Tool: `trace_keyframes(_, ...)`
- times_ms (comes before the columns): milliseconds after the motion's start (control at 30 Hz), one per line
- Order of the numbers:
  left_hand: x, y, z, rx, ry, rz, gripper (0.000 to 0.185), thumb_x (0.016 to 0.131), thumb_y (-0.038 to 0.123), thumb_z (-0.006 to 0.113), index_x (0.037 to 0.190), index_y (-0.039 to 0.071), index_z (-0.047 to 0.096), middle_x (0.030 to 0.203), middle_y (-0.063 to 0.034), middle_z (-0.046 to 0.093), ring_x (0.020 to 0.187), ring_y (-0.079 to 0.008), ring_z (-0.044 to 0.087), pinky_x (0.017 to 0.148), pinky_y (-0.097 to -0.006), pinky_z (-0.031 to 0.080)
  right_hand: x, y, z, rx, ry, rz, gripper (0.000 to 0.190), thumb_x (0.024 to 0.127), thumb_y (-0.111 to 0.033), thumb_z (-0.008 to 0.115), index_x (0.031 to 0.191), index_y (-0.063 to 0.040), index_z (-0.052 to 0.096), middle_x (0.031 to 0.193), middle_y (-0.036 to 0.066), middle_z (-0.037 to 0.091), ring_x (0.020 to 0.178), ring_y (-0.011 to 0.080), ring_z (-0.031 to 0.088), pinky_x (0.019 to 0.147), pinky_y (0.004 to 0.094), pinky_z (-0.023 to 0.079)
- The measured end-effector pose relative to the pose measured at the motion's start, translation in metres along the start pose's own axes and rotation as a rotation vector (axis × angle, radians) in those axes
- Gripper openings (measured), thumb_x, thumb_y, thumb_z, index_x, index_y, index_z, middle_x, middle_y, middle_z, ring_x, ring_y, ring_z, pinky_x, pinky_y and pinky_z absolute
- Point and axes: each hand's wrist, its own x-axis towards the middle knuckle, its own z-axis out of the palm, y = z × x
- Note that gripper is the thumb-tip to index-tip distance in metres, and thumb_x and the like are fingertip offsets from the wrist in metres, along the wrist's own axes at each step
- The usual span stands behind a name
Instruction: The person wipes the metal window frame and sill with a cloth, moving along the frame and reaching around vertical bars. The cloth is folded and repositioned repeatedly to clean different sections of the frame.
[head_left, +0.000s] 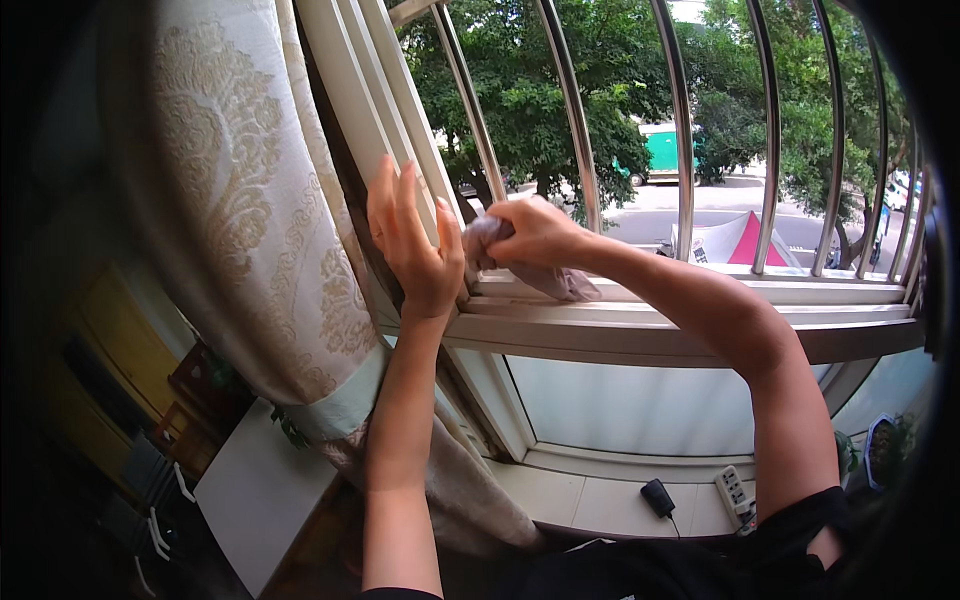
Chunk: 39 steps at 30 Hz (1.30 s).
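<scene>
My right hand (544, 232) grips a bunched greyish-pink cloth (551, 281) at the lower left corner of the window opening. One end of the cloth trails over the white window track (645, 311). My left hand (416, 247) is raised with its fingers apart, in front of the white window frame (409, 112). It holds nothing; whether its palm touches the frame I cannot tell. A patterned cream curtain (225, 172) hangs just left of that hand.
Upright metal bars (574, 112) stand outside the opening. Below, a black power adapter (658, 497) and a power strip (731, 491) lie on a tiled ledge (607, 502). A potted plant (881, 450) sits at right. A white table (259, 495) stands at lower left.
</scene>
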Motion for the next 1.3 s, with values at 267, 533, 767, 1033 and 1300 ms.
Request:
trace_keyframes(267, 0.048, -0.043, 0.014, 0.236, -0.027, -0.032, 0.060, 0.092, 0.021, 0.051, 0.138, -0.008, 0.027, 0.140, -0.0297, 0.030, 0.131, -0.0426, 0.030, 0.107, -0.0475, 0.025, 0.140, -0.108, -0.108, -0.063, 1.231, -0.301, 0.033, 0.073, -0.028, 0.068, 0.104, -0.019, 0.062, 0.099, 0.009, 0.061, 0.095, 0.0248, 0.060, 0.078, 0.0393, 0.050)
trace_keyframes(533, 0.040, -0.045, 0.016, 0.151, -0.078, -0.002, 0.057, 0.096, 0.021, 0.046, 0.140, -0.008, 0.024, 0.144, -0.0289, 0.025, 0.135, -0.0416, 0.024, 0.110, -0.0470, 0.021, 0.212, -0.131, -0.120, -0.004, 0.890, -0.509, 0.044, 0.073, -0.020, 0.062, 0.116, -0.013, 0.060, 0.111, 0.014, 0.060, 0.100, 0.0328, 0.059, 0.086, 0.0390, 0.048)
trace_keyframes(767, 0.038, -0.046, 0.012, 0.181, -0.090, 0.000, 0.056, 0.096, 0.021, 0.046, 0.140, -0.008, 0.024, 0.145, -0.0282, 0.024, 0.135, -0.0406, 0.024, 0.110, -0.0453, 0.022, 0.212, -0.121, -0.142, -0.392, 0.503, -0.413, 0.046, 0.069, -0.018, 0.064, 0.114, -0.012, 0.061, 0.117, 0.013, 0.055, 0.101, 0.0336, 0.058, 0.083, 0.0411, 0.049)
trace_keyframes(1033, 0.042, -0.041, 0.020, 0.099, -0.026, -0.022, 0.053, 0.098, 0.024, 0.043, 0.136, -0.009, 0.031, 0.142, -0.0292, 0.029, 0.133, -0.0417, 0.028, 0.108, -0.0461, 0.024, 0.168, -0.078, -0.093, -1.016, 0.524, -0.559, 0.037, 0.079, -0.010, 0.061, 0.115, -0.017, 0.061, 0.111, 0.011, 0.050, 0.102, 0.0224, 0.054, 0.082, 0.0391, 0.053)
trace_keyframes(1300, 0.043, -0.041, 0.012, 0.134, -0.014, -0.053, 0.050, 0.098, 0.023, 0.041, 0.136, -0.009, 0.032, 0.141, -0.0290, 0.032, 0.133, -0.0420, 0.029, 0.107, -0.0458, 0.025, 0.068, -0.016, 0.011, -0.998, 0.277, -0.756, 0.024, 0.080, -0.013, 0.059, 0.102, -0.003, 0.061, 0.098, 0.011, 0.051, 0.098, 0.0230, 0.055, 0.068, 0.0340, 0.054)
